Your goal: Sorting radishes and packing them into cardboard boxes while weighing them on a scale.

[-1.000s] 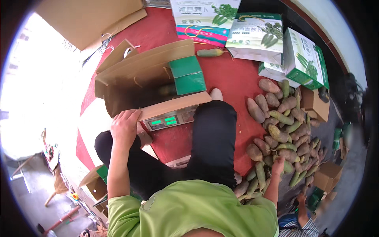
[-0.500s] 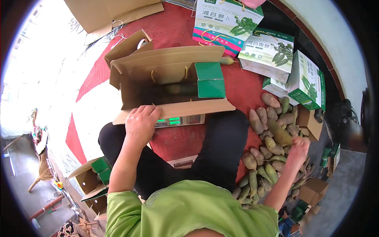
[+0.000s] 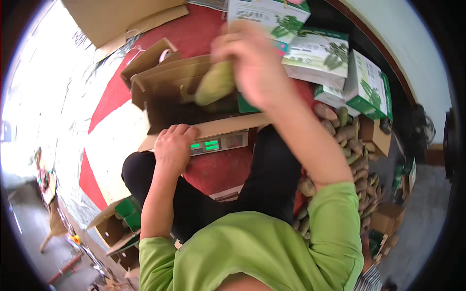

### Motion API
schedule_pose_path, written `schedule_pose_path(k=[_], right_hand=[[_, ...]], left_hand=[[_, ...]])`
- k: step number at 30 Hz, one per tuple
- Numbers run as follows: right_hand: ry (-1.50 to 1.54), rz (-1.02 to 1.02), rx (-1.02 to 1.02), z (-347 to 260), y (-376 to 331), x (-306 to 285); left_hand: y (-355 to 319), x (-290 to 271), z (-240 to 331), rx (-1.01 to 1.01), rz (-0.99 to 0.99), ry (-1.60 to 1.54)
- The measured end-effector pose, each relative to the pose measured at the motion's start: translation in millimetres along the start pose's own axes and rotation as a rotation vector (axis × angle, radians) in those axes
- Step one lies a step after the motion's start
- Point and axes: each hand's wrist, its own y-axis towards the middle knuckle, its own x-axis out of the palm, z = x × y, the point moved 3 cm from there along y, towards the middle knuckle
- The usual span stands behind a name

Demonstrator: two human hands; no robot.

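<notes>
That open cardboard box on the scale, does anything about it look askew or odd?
The cardboard box overhangs the scale, its front flap partly over the scale's top, steadied by the left hand. No damage or spill shows.

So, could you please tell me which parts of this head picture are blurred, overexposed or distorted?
In the head view, the raised right hand and the pale green oblong fruit it grips are motion-blurred; the left side is washed out by glare; the brown cardboard box edges bow with fisheye distortion; the left hand by the grey scale with green display stays sharp.
</notes>
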Motion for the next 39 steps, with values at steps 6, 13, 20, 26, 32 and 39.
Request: schedule_pose_path(k=[6, 13, 20, 26, 32, 39], right_hand=[[-0.079, -0.020, 0.176, 111.0, 1.3, 81.7], [-0.227, 0.208, 0.035, 41.7, -68.8, -60.9], [-0.568, 0.587, 0.494, 116.3, -285.1, -222.2], [-0.819, 0.486, 1.172, 170.9, -506.4, -231.6], [-1.064, 0.727, 1.347, 142.5, -616.2, -260.8], [-1.368, 1.230, 1.723, 31.1, -622.1, -309.4]], left_hand=[[-4.5, 8.0, -5.4, -0.070, -0.060, -0.020], [-0.5, 3.8, 7.0, -0.100, -0.073, -0.018], [-0.2, 7.0, 9.5, -0.092, -0.055, -0.045], [-0.9, 18.3, 0.2, -0.051, -0.036, -0.078], [-1.9, 18.8, -1.1, -0.001, -0.014, -0.069], [-10.8, 16.0, -7.4, -0.039, -0.017, -0.025]])
